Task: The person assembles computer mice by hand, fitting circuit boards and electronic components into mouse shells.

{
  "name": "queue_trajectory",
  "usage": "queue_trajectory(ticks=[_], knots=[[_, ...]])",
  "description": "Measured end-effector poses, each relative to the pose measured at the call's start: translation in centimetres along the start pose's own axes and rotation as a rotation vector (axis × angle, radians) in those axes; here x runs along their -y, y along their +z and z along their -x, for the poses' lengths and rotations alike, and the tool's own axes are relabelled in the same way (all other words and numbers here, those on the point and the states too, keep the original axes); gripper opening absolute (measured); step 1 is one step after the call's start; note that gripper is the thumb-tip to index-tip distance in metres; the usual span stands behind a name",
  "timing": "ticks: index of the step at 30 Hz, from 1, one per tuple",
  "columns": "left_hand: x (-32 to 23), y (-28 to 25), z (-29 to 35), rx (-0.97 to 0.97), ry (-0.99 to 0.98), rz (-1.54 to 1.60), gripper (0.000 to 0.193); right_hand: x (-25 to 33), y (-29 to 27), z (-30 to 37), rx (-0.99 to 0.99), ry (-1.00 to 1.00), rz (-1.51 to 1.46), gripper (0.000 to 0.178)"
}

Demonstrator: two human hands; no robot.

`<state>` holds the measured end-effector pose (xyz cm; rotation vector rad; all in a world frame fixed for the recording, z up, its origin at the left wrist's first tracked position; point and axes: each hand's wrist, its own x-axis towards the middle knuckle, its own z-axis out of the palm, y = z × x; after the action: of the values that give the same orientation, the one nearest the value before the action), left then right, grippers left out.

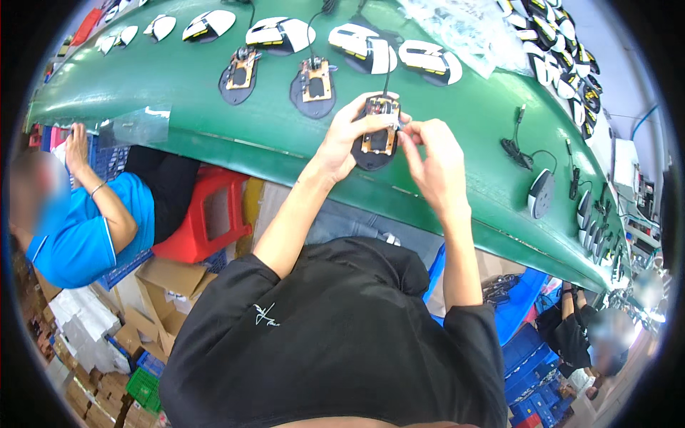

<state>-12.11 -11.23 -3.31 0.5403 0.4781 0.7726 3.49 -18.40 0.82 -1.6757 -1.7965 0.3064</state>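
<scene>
My left hand [340, 143] grips an opened computer mouse base [374, 158] above the near edge of the green bench. Its thumb lies across the orange circuit board [382, 127] fixed in the dark base, and a black cable runs up from the far end. At the board's right side, my right hand [438, 160] pinches with thumb and fingertips; whatever is between them is too small to make out. Two more mouse bases with bare boards, one farther left [237, 80] and one nearer [314, 89], lie on the bench, cables attached.
White-and-black mouse covers [280, 34] line the far side of the green bench [457, 107]. Clear plastic bags [464, 28] lie beyond. Finished-looking mice [542, 194] with cables rest at right. A person in blue [93, 221] works at left beside a red stool [210, 214].
</scene>
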Motion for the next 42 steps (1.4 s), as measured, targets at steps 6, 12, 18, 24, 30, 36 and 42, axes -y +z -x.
queue_trajectory(ticks=[6,12,18,24,30,36,42], knots=[[1.8,1.6,0.8,-0.110,0.411,-0.513,0.053,1.3,0.7,1.1,0.075,0.655,-0.909,0.012],[1.7,1.5,0.5,-0.169,0.177,-0.189,0.049,-5.9,-5.2,-6.6,-0.243,0.397,-0.093,0.023],[1.5,1.4,0.5,-0.109,0.160,-0.178,0.045,-17.0,-1.9,-16.3,-0.063,0.063,0.676,0.020],[1.2,1.3,0.5,-0.130,0.068,-0.166,0.034,-16.2,-1.0,-16.8,-0.107,0.158,0.746,0.017],[0.8,1.5,0.9,-0.173,0.023,-0.182,0.033,-15.3,-1.8,-15.1,-0.389,-0.046,0.556,0.017],[0.1,1.7,1.0,0.043,-0.064,0.235,0.047,-4.1,-6.9,-7.2,-0.343,0.455,-0.203,0.025],[0.0,2.5,1.2,-0.098,0.063,0.075,0.037,2.2,-2.4,1.0,-0.353,0.702,-0.838,0.019]])
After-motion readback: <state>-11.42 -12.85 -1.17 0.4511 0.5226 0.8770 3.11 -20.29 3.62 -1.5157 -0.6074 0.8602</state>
